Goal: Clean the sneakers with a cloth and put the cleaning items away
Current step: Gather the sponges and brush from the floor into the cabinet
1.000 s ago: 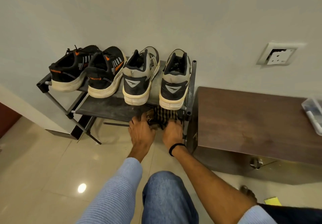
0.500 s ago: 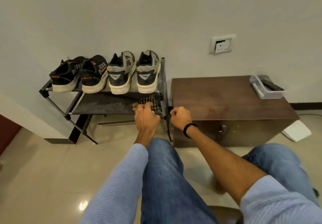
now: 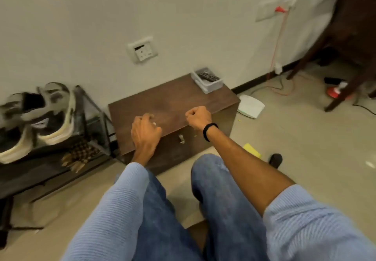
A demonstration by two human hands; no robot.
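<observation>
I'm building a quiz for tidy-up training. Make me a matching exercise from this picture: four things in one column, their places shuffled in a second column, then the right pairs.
Things
1. checked cloth
2. grey sneakers
3. clear tray
4. yellow item

Places
A. on top of the wooden cabinet
B. on the floor, right of the cabinet
C. lower shelf of the shoe rack
D. top shelf of the rack

Pairs: 1-C, 2-D, 3-A, 4-B
</observation>
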